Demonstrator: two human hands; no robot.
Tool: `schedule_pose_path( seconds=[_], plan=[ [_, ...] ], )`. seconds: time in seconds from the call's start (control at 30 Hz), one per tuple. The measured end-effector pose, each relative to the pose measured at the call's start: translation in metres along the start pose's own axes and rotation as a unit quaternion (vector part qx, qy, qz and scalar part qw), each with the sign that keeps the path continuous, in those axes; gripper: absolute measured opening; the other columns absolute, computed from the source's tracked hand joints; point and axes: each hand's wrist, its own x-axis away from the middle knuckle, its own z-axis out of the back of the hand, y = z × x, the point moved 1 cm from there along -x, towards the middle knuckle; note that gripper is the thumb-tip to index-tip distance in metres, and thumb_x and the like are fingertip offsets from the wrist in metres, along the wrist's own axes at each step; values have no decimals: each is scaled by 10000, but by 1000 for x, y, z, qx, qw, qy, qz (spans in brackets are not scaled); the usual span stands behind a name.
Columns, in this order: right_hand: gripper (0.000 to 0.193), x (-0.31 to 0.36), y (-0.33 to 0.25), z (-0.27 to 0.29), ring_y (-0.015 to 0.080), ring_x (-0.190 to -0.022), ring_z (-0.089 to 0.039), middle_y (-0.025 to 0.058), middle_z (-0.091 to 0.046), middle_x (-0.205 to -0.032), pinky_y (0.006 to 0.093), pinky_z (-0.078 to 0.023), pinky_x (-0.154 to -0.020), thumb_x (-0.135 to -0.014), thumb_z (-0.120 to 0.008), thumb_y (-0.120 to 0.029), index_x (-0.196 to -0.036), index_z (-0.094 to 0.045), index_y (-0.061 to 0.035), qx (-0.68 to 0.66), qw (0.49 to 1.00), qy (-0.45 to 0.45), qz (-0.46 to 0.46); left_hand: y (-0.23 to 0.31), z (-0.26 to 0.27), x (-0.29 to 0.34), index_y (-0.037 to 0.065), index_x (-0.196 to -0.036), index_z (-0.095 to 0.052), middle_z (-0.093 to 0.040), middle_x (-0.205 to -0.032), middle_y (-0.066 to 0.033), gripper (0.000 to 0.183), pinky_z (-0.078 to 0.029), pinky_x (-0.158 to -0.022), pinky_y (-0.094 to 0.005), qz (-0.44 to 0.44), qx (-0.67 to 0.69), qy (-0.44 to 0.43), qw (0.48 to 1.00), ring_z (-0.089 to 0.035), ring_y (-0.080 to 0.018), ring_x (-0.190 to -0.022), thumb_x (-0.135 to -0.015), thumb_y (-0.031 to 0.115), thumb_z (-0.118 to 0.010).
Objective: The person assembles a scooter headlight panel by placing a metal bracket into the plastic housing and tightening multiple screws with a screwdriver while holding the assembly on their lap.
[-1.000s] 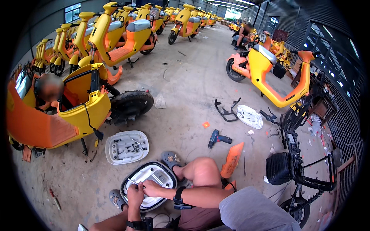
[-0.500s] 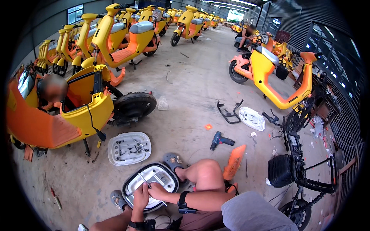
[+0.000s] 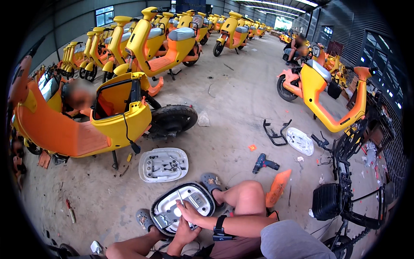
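In front of my legs lies a white oval shell (image 3: pixel 199 212) with a black rim, its hollow side up and grey metal fittings inside. Over it my right hand (image 3: pixel 188 212) closes round a slim silver rod (image 3: pixel 180 197), whose upper end sticks out past the fingers. Just below, my left hand (image 3: pixel 185 234) is closed at the rod's lower end, close against the right hand. The fingers partly hide the rod, so its full shape does not show. Past the shell lies a white tray-like cover (image 3: pixel 149 176) holding several screws and small black parts.
A cordless drill (image 3: pixel 265 164), an orange panel (image 3: pixel 278 188), a black tubular bracket (image 3: pixel 276 137) and another white cover (image 3: pixel 300 141) lie ahead right. A partly stripped yellow scooter (image 3: pixel 116 134) stands left, beside a person. A bare black frame (image 3: pixel 343 185) stands at right.
The scene has shifted right in the picture as my head turned. My left hand has moved from beside the right hand to below it, and the rod now stands up out of my right hand.
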Motion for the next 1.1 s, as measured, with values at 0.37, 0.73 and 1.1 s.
schedule_pose_path(
  seconds=[0.37, 0.73, 1.1],
  plan=[
    [504, -10, -51, 37, 398, -1364, -388, 244, -517, -1357, 462, -296, -1149, -832, -624, -135, -1309, -538, 4, 214, 941, 134, 225, -4, -8, -8, -72, -1496, -202, -400, -1434, -287, 864, -511, -933, -366, 108, 179, 78, 975, -531, -345, -1250, -752, 45, -626],
    [104, -8, -82, 35, 284, -1068, -631, 65, -715, -784, 611, -165, -1172, -690, -720, -193, -740, -743, -105, 688, 610, -269, 288, -10, -11, -13, -88, -1406, -299, -431, -1395, -300, 810, -330, -1119, -390, 28, 145, 14, 989, -421, -389, -1333, -699, 98, -648],
    [39, -14, -60, 38, 232, -642, -663, 65, -675, -640, 396, -427, -843, -639, -707, -170, -636, -697, -133, 655, 605, -229, 391, -4, 10, -13, -100, -1387, -375, -546, -1300, -324, 796, -402, -1069, -413, 53, 75, -44, 995, -524, -423, -1251, -690, 170, -648]
  ],
)
